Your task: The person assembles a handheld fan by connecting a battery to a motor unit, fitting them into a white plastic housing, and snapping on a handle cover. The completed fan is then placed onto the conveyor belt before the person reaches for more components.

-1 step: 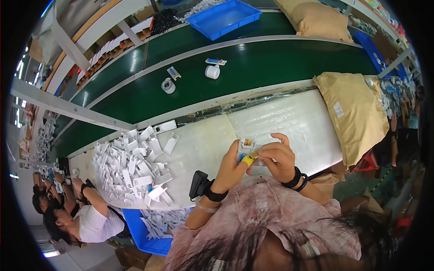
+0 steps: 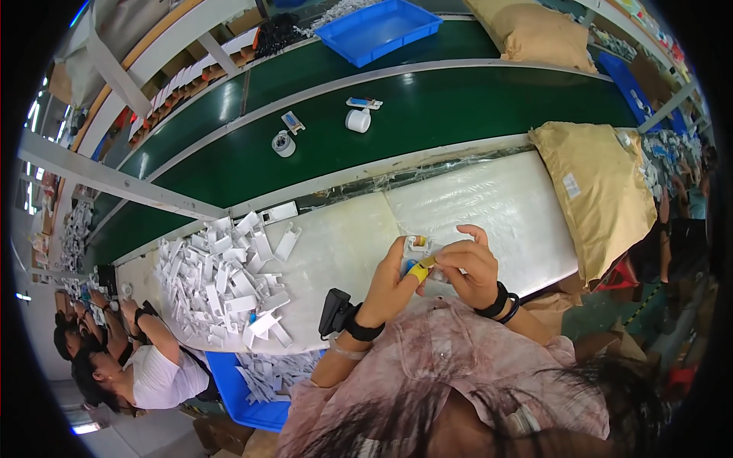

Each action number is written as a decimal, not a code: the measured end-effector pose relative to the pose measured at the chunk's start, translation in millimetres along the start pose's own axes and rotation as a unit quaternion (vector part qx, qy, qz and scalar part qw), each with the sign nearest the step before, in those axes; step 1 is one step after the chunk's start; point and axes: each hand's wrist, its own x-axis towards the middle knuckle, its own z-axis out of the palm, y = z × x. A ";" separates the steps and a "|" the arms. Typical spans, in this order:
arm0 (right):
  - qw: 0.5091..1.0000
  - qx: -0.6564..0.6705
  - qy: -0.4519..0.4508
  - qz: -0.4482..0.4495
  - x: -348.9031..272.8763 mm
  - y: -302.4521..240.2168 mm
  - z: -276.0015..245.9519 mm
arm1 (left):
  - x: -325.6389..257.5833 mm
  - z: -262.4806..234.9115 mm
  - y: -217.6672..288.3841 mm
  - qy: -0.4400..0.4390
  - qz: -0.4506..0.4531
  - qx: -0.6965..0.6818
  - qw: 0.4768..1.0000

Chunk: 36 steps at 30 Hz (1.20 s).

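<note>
We see our left hand and right hand brought close together just above the near edge of the pale padded worktop, both pinched onto one small white plastic part. The left hand is mostly curled, its thumb, capped in yellow tape, pressing the part from below; the right hand is half closed, fingertips meeting the part from the other side, index finger lifted. So the part sits between the two hands, at the fingertips of each, and slightly ahead of the left palm. We judge the main risk to be a slip: the piece is tiny and held only by fingertips, and the taped thumb may dull the feel, so it could pop out and drop over the table edge toward our lap. Well off to the left hand's outer side lies a heap of white plastic pieces.
</note>
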 end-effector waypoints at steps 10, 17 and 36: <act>0.999 -0.017 0.004 -0.033 1.0 -6.9 1.4 | -9.3 4.2 6.6 -0.029 0.025 0.039 0.998; 0.999 -0.017 0.006 -0.033 -0.7 -3.9 5.8 | -12.4 0.9 3.3 -0.031 0.023 0.051 0.998; 0.999 -0.028 -0.018 -0.021 2.8 -10.0 5.0 | -12.8 -0.7 -15.7 -0.023 0.108 0.090 0.990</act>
